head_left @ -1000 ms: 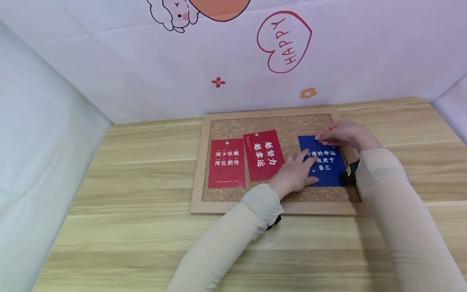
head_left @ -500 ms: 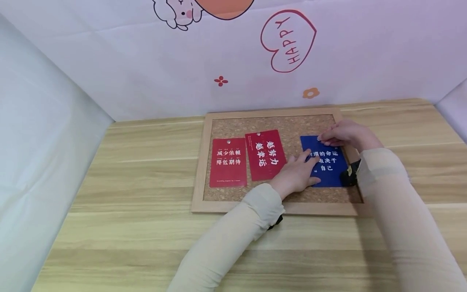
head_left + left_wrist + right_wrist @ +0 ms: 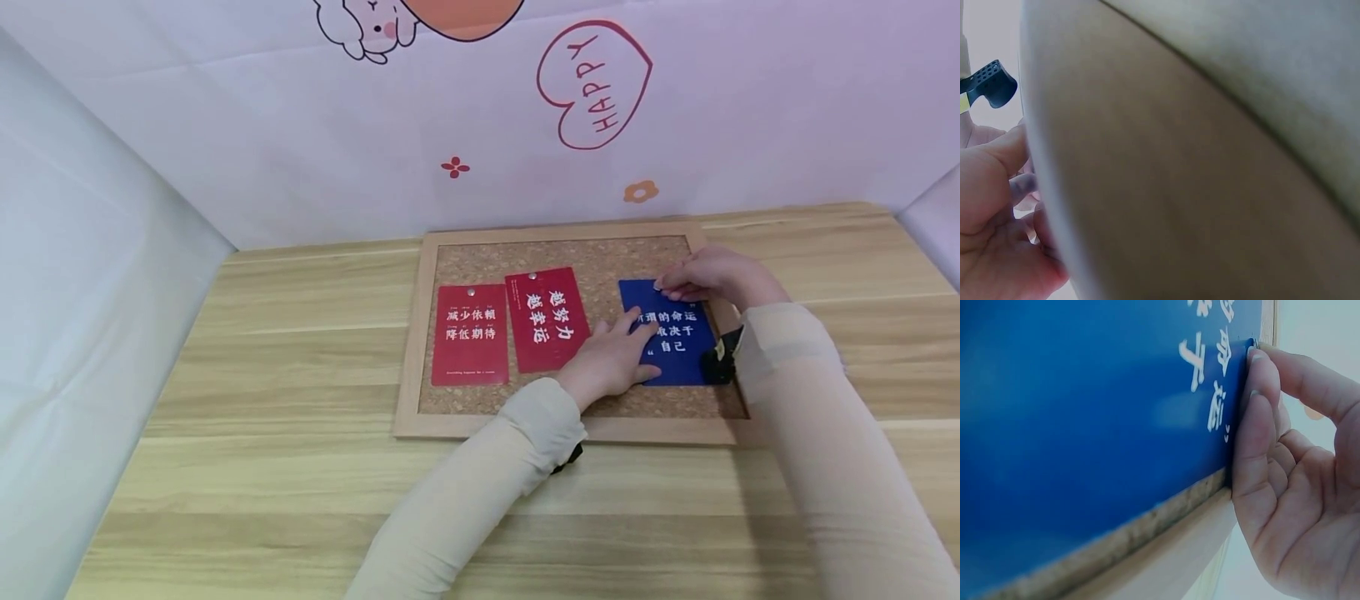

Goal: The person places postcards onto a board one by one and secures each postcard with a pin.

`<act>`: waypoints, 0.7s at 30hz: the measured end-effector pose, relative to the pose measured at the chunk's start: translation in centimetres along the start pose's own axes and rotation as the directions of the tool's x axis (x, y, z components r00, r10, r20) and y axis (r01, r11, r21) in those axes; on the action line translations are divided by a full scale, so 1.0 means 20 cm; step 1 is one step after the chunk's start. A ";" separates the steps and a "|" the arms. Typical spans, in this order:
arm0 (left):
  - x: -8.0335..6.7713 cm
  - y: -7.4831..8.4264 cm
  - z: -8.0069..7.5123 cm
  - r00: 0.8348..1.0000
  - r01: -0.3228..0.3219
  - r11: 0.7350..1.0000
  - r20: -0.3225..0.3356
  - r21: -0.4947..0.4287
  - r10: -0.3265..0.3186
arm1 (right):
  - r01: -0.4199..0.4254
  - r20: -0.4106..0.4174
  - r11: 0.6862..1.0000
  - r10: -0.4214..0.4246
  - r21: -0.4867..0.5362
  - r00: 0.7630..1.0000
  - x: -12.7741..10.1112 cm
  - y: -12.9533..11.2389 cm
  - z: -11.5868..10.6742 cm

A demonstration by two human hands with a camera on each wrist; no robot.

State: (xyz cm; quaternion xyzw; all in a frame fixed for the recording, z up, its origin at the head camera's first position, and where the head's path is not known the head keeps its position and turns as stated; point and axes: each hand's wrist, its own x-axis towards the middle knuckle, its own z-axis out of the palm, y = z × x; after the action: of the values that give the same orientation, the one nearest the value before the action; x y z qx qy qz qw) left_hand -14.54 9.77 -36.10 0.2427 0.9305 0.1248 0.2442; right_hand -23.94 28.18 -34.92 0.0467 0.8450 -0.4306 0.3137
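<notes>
The left hand point(image 3: 609, 360) lies flat with its fingers spread on the lower left part of a blue card point(image 3: 670, 332), pressing it against the cork board point(image 3: 592, 254) that rests on the wooden tabletop point(image 3: 300, 467). The right hand point(image 3: 708, 272) sits at the card's far edge, just beyond the left hand, its fingertips point(image 3: 1259, 394) lined up along that edge and touching it; in the right wrist view the fingers are held together and gently bent against the card's border, with the cork and the pale wooden frame point(image 3: 1172, 562) directly beneath them. Whether anything small is pinched between those fingertips cannot be told. The blue card carries white characters and lies inside the frame, toward the side of the right hand. Just to the left of the left hand, a red card point(image 3: 545, 319) lies slightly tilted on the cork, and beyond it a second red card point(image 3: 470, 334) lies straight; each has a small pin at its far edge. The left wrist view is mostly filled by a blurred sleeve, with only part of the left hand point(image 3: 991, 219) showing at its edge. Both forearms wear light beige sleeves point(image 3: 480, 492).
</notes>
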 end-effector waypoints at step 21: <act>-0.02 0.00 -0.01 1.000 -0.009 1.000 -0.014 0.012 0.010 | -0.021 0.035 0.999 0.022 -0.041 0.999 -0.03 -0.03 0.00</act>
State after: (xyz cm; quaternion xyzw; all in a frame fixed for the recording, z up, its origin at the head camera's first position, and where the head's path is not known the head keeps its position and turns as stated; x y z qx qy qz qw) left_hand -14.42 9.49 -35.81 0.2476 0.9318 0.1224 0.2355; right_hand -23.71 27.89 -34.21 0.0418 0.8475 -0.4105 0.3340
